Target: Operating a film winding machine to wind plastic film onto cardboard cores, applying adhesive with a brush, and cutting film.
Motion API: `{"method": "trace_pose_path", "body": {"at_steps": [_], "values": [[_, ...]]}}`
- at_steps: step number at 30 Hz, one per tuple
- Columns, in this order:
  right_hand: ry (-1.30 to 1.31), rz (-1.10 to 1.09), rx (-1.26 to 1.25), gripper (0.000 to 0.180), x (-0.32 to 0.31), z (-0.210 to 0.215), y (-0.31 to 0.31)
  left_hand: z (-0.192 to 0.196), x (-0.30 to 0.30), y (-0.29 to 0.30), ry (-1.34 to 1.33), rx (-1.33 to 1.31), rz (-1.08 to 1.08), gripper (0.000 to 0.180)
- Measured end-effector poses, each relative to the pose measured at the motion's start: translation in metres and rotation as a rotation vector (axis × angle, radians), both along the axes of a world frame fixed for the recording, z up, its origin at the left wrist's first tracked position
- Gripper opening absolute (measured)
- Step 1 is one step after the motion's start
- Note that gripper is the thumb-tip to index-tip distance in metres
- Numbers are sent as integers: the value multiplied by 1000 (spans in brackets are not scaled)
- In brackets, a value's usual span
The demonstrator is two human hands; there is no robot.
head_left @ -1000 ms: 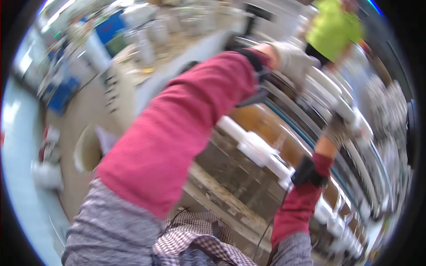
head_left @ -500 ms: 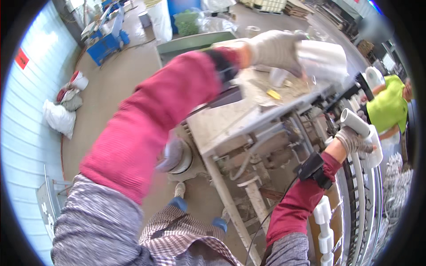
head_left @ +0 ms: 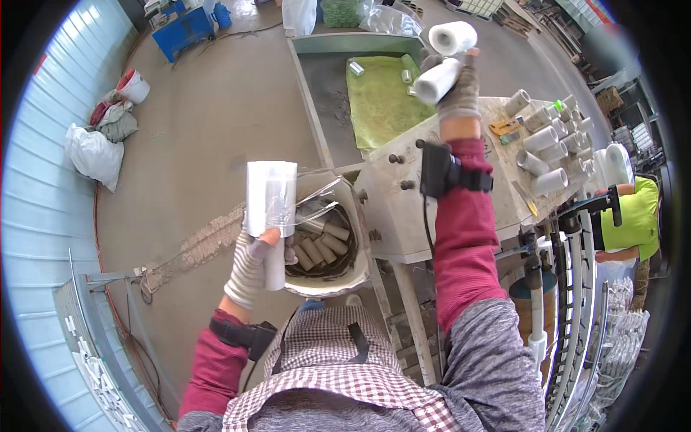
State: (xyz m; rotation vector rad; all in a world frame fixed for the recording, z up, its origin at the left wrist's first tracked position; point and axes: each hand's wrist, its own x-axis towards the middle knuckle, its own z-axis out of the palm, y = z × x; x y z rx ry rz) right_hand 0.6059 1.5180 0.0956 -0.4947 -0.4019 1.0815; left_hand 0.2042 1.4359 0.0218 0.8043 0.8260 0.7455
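Observation:
My left hand (head_left: 252, 255) is closed round the lower part of a clear plastic film roll (head_left: 271, 194), held upright beside a white bucket (head_left: 363, 248). A narrower white cylinder (head_left: 275, 270) shows under the film; whether it is the same roll's end I cannot tell. My right hand (head_left: 461, 92), arm stretched forward, grips a small white film roll (head_left: 435, 83) at the far edge of the bench. A second white roll (head_left: 452, 37) is at its fingertips. Both hands wear pale gloves with some bare fingertips. Inside the bucket lie several cardboard cores (head_left: 324, 248) and strips of film.
Many small tubes (head_left: 541, 139) and a yellow cutter (head_left: 502, 127) are on the bench (head_left: 403, 234). Beyond it is a green-edged bin (head_left: 309, 93) with a green sheet and small rolls. At right are machine rollers (head_left: 579, 288) and a co-worker in a lime shirt (head_left: 637, 219).
My left hand has come back from over the bench to beside the bucket with a film roll. My right hand has left the machine side and reached forward with white rolls. The view has shifted.

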Motion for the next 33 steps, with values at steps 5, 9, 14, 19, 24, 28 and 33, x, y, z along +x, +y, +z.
{"method": "trace_pose_path", "body": {"at_steps": [5,9,14,19,24,28,33], "values": [[-191,441,-404,45,-205,-67,-67,-18,-14,11,72,-67,153,56],[-182,245,-396,81,-265,-96,-75,-101,1,9,842,601,43,73],[410,455,-256,69,-208,-137,-74,-11,27,-7,985,710,-586,99],[180,145,-368,60,-169,-116,-49,-27,14,9,596,583,-138,101],[251,592,-44,54,90,-141,-14,-16,-10,12,528,824,-196,76],[-90,567,9,57,-115,-53,63,1,-105,15,695,790,-8,51],[-456,894,346,56,-352,25,105,13,-262,-20,798,690,345,39]]}}
